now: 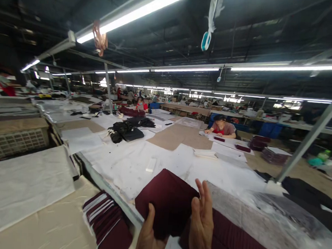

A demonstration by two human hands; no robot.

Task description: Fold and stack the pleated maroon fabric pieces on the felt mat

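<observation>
A dark maroon folded piece of fabric (168,200) is held up in front of me above the table. My left hand (151,235) grips its lower left part, the thumb lying on top and the fingers hidden beneath. At its right edge is my right hand (203,222), fingers stretched upward; the thumb side meets or nearly meets the fabric. To the left lies a fanned stack of maroon pieces with white layers (106,222). A long row of similar maroon pieces (240,239) extends at lower right, partly hidden behind my right hand.
White sheets (118,155) and a brown sheet (179,137) cover the large table. Black fabric bundles (125,131) lie farther back. Clear plastic film (293,217) and a slanted metal post (313,131) stand right. A co-worker (222,128) leans over the table's far side.
</observation>
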